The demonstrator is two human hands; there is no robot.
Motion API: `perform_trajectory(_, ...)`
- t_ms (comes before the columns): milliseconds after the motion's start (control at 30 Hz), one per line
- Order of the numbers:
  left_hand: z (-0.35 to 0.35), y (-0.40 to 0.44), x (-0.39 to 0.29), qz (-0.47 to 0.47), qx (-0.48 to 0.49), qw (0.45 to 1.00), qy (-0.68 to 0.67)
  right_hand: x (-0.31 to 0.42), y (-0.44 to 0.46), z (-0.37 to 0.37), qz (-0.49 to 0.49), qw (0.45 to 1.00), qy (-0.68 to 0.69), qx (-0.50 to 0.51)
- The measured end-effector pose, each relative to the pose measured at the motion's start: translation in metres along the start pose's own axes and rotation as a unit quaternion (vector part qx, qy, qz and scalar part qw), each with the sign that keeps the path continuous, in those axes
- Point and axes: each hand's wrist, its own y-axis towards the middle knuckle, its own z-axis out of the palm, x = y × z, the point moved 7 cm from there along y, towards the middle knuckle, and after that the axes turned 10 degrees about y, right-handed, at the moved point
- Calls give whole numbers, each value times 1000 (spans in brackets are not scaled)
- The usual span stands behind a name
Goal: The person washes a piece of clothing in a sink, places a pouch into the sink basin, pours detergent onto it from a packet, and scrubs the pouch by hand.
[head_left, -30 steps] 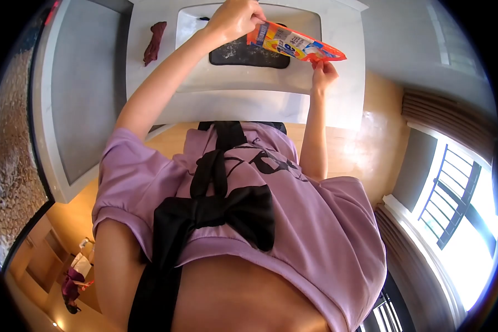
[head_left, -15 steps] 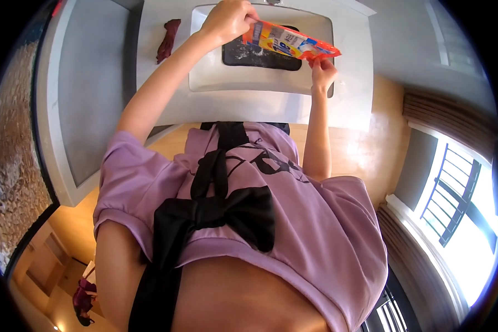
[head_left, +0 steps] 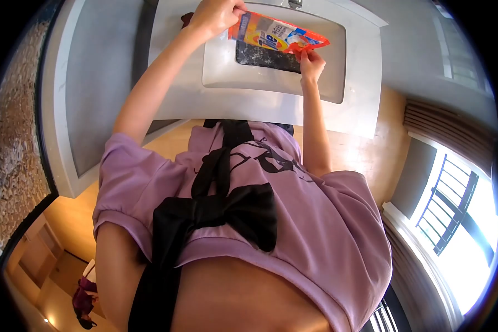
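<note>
Above the white sink [head_left: 329, 88], an orange detergent packet [head_left: 272, 34] with yellow and blue print is stretched between my two hands. My left hand [head_left: 217, 17] pinches its upper left end. The fingers of my right hand [head_left: 312, 63] are closed on its lower right corner. Beneath the packet, a dark cloth [head_left: 265, 57] sprinkled with white powder lies in the basin, partly covered from view. Whether the packet is torn open, I cannot tell.
A maroon cloth [head_left: 187, 20] lies on the counter left of the sink, mostly behind my left arm. The faucet [head_left: 295, 3] shows at the top edge. A bright barred window [head_left: 454, 199] is at right. Another person [head_left: 84, 301] is far off at lower left.
The view has shifted, so sink and counter sit further right. Both hands and the packet have moved slightly left and up in view. The maroon cloth is now mostly hidden by my left arm.
</note>
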Motion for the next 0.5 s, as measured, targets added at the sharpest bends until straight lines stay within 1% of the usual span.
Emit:
perform_trajectory(33,3,1,6,-1,0,1000,1,-11,5,6,16,999,28,32)
perform_trajectory(67,7,3,11,20,-19,999,17,-22,9,11,31,996,55,64)
perform_trajectory(100,5,4,10,40,-39,998,31,-17,7,13,31,996,55,63)
perform_trajectory(133,6,7,11,42,-40,998,31,-13,3,16,33,995,69,66)
perform_trajectory(200,5,10,6,103,-63,992,27,-13,3,20,35,993,85,68)
perform_trajectory(233,8,14,7,104,-63,992,27,-17,7,19,28,995,66,66)
perform_trajectory(300,21,20,6,142,-49,988,45,-31,16,16,21,997,50,63)
perform_trajectory(367,28,24,3,141,-43,989,30,-41,27,1,-34,997,61,-11)
perform_trajectory(400,31,27,3,140,-39,989,12,-38,26,-1,-41,994,95,-21)
perform_trajectory(433,32,30,2,143,-40,989,13,-38,28,-2,-43,994,96,-23)
perform_trajectory(500,34,34,5,111,-54,992,-8,-25,27,-9,-111,991,-52,-45)
